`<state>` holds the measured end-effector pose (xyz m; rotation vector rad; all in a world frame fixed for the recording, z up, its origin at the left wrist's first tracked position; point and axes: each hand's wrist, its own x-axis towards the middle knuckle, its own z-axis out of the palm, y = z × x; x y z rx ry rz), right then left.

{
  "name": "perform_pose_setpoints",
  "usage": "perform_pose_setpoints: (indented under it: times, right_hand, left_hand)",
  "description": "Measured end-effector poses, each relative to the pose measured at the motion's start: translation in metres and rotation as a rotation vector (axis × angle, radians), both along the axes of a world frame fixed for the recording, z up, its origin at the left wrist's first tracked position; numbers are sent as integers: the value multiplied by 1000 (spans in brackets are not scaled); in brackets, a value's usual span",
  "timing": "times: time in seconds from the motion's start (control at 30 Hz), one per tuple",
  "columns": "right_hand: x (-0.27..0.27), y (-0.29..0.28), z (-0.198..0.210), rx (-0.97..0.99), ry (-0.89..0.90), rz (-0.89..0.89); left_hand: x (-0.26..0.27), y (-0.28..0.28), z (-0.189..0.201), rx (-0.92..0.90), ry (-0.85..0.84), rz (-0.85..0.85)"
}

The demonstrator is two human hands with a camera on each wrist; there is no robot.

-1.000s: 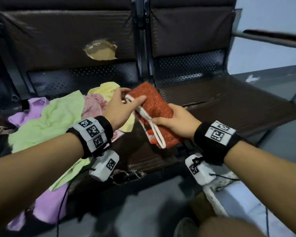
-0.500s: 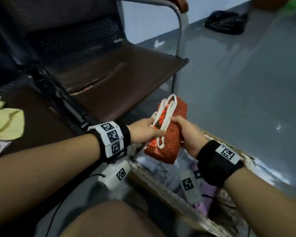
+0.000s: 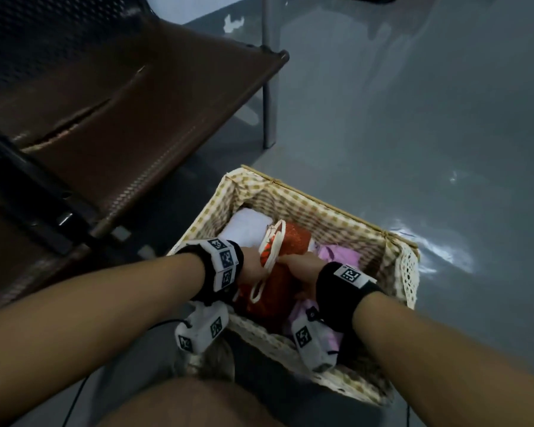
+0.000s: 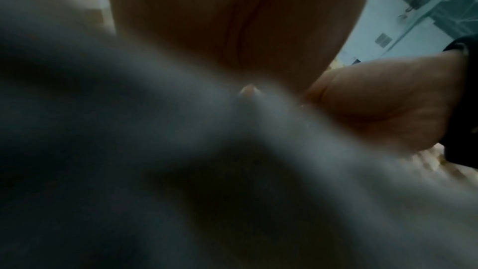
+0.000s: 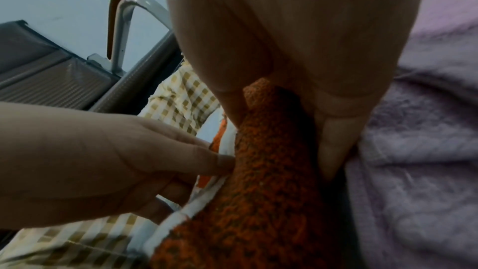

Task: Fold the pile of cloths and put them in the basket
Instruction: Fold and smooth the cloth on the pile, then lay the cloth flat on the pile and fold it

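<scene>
Apparently both hands [image 3: 299, 268] grip orange cloth [image 3: 293, 241].

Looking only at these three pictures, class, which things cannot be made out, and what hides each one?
- Left wrist view: mostly blurred; a grey cloth against the lens hides the left hand's grip.
- Head view: the right hand and the orange cloth cover the basket's floor.
- Head view: the pile of unfolded cloths lies outside the frame.
- Right wrist view: the palm hides the right fingertips behind the orange cloth.
</scene>
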<state>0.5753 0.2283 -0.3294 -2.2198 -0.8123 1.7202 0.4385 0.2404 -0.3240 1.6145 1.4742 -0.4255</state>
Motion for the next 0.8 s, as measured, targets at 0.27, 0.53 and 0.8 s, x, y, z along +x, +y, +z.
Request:
perform_pose_setpoints:
  times: [0.27, 0.53, 0.8]
  right_hand:
    - [6, 16, 45, 182, -202, 226]
    - [-72, 48, 167, 568, -256, 637]
    - [-282, 25, 217, 880, -103, 1263]
  left_hand:
    - [-23, 11, 50, 74, -108, 120]
    - [-131, 0, 155, 512, -367, 423]
    - [-320, -101, 187, 784, 11, 555]
